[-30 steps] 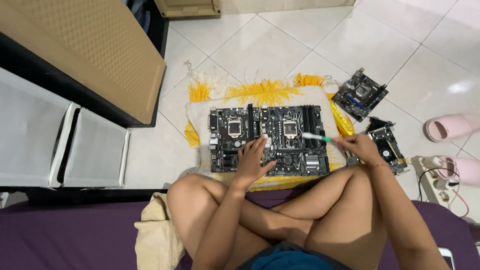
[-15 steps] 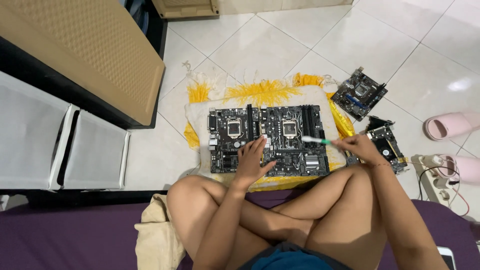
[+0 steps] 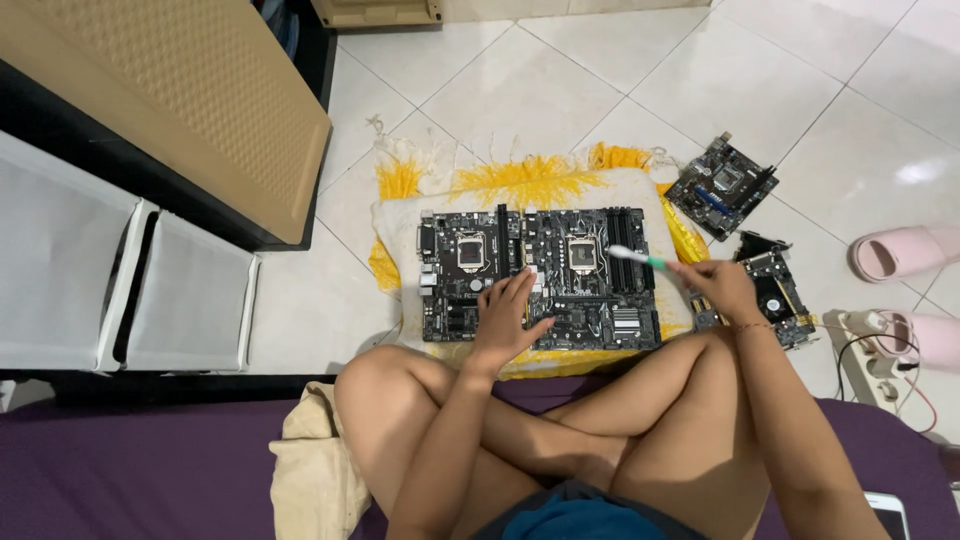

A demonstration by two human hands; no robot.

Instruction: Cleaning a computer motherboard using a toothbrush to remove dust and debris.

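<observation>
Two black circuit boards lie side by side on a white and yellow towel [image 3: 520, 180] on the floor: a left board [image 3: 455, 275] and a right board [image 3: 600, 285]. My left hand [image 3: 508, 318] rests flat on the boards where they meet, near their front edge. My right hand [image 3: 722, 287] grips a green and white toothbrush [image 3: 640, 258]. Its white head sits over the upper right part of the right board.
A smaller board [image 3: 722, 185] and a card with a fan [image 3: 770, 295] lie on the tiles to the right. Pink slippers [image 3: 900, 252] and a power strip [image 3: 880, 350] are at far right. A tan panel [image 3: 190, 95] and white bins [image 3: 190, 305] stand left.
My right hand and the toothbrush have shifted slightly along the right board. My left hand has stayed in place on the boards.
</observation>
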